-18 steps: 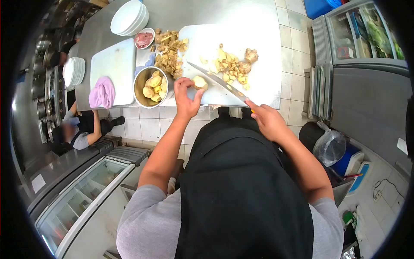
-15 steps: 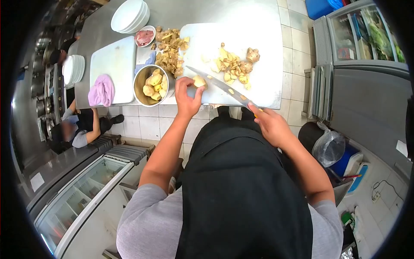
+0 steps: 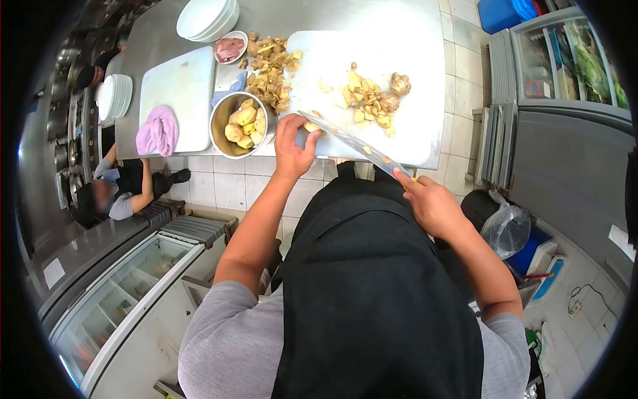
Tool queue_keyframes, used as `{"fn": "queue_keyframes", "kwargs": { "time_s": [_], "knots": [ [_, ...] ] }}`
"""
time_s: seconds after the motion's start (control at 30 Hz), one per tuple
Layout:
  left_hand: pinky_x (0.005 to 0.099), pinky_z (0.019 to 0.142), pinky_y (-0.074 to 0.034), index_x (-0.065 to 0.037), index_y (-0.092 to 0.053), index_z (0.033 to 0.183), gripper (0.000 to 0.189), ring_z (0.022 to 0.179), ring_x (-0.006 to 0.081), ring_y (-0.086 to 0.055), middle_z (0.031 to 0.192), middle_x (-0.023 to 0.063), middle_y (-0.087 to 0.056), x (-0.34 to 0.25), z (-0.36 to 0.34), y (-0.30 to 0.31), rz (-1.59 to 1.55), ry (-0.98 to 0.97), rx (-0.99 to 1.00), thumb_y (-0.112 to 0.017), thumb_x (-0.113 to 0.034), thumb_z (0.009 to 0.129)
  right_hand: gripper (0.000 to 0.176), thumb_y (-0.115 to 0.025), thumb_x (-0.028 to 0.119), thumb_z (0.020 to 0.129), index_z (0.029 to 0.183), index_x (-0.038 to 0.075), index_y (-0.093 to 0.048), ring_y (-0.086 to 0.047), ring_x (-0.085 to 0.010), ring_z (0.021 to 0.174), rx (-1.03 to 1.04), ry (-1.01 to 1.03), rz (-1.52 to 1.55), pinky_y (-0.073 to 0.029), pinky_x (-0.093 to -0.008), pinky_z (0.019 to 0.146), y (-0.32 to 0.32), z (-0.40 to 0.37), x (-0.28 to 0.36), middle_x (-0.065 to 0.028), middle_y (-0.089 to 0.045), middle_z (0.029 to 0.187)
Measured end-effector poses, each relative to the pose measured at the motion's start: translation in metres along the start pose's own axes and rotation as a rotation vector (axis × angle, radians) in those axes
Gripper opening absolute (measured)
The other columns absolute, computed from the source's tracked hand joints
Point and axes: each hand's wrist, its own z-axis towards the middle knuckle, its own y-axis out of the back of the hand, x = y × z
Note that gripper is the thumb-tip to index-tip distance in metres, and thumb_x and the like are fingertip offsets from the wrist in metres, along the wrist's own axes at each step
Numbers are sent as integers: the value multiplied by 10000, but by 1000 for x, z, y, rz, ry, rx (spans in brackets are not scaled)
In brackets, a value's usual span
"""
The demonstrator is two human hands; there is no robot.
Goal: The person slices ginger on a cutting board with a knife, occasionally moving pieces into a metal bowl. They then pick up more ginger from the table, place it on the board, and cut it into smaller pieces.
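My left hand pinches a peeled piece of ginger at the near left edge of the white cutting board. In my right hand is the handle of a long knife, its blade lying across the ginger piece. Ginger chunks and unpeeled knobs rest on the board beyond the blade. Just left of my left hand stands a metal pot holding peeled ginger. Brown peelings are heaped behind the pot.
A second board with a pink cloth lies at left. Behind are white bowls, a dish of meat and stacked plates. Another person is at far left. A fridge stands right.
The blade has moved over the ginger piece and now covers part of it. My right hand has shifted slightly right and nearer to me. The whole view has shifted slightly.
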Motion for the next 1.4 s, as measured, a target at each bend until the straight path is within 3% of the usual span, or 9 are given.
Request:
{"fn": "queue_keyframes", "kwargs": {
  "time_s": [0.2, 0.37, 0.5, 0.57, 0.8, 0.87, 1.07, 1.2, 1.4],
  "knots": [
    [444, 969, -596, -10, -708, 1242, 369, 1100, 355, -682, 1250, 183, -701, 1, 2, 2, 34, -78, 3, -893, -113, 940, 577, -664, 177, 1157, 1724, 255, -596, -741, -426, 887, -12, 23, 40, -621, -521, 836, -19, 26, -6, -208, -733, 1054],
    [484, 1038, -581, -3, -691, 1318, 429, 1193, 430, -691, 1308, 235, -700, 8, -7, 5, -22, -101, 16, -871, -77, 935, 541, -678, 149, 1161, 1694, 237, -649, -640, -331, 838, 198, -183, 869, -573, -395, 930, -55, 92, -29, -219, -752, 1024],
    [490, 1057, -581, -13, -674, 1364, 457, 1211, 445, -693, 1332, 243, -697, 6, -15, 20, -20, -78, 67, -857, -70, 950, 560, -678, 154, 1158, 1708, 244, -627, -677, -366, 865, 11, -30, 568, -590, -434, 919, -57, 62, -20, -205, -745, 1034],
    [491, 1066, -581, -17, -677, 1377, 465, 1211, 452, -690, 1355, 246, -689, 9, -15, 24, 37, -124, 97, -858, -75, 953, 586, -682, 181, 1152, 1725, 270, -595, -716, -400, 899, -124, 87, 187, -613, -492, 869, -47, 37, -18, -193, -724, 1048],
    [462, 1054, -587, -5, -683, 1385, 487, 1205, 416, -688, 1384, 238, -679, 17, -18, 23, 95, -162, 95, -867, -47, 936, 592, -672, 237, 1150, 1725, 336, -573, -743, -458, 912, -9, 8, 0, -617, -569, 825, -19, -5, -9, -179, -706, 1067],
    [523, 1104, -565, -14, -696, 1360, 463, 1266, 491, -673, 1383, 256, -675, 17, -18, 26, 41, -92, 128, -877, -85, 939, 584, -670, 243, 1151, 1720, 337, -580, -746, -466, 894, -6, 5, -40, -618, -577, 812, -15, -7, -5, -179, -710, 1068],
    [479, 1063, -582, 0, -695, 1339, 447, 1204, 437, -697, 1362, 237, -686, 20, -16, 29, 93, -189, 122, -882, -52, 937, 596, -676, 212, 1153, 1735, 276, -567, -738, -457, 939, -18, 72, 95, -606, -557, 869, -24, 6, -5, -197, -718, 1046],
    [517, 1096, -569, -23, -705, 1342, 430, 1272, 474, -676, 1388, 248, -677, 24, -20, 30, 37, -107, 127, -867, -57, 945, 604, -676, 175, 1154, 1743, 252, -560, -730, -449, 971, 47, 95, 257, -595, -525, 920, -47, 49, -9, -217, -739, 1049],
    [503, 1056, -576, -23, -690, 1309, 471, 1194, 453, -685, 1336, 231, -679, 10, -20, 33, 80, -186, 107, -922, -76, 903, 612, -676, 146, 1149, 1742, 242, -561, -732, -442, 1026, 58, -13, 512, -585, -493, 983, -71, 63, -14, -230, -775, 1119]
  ]
}}
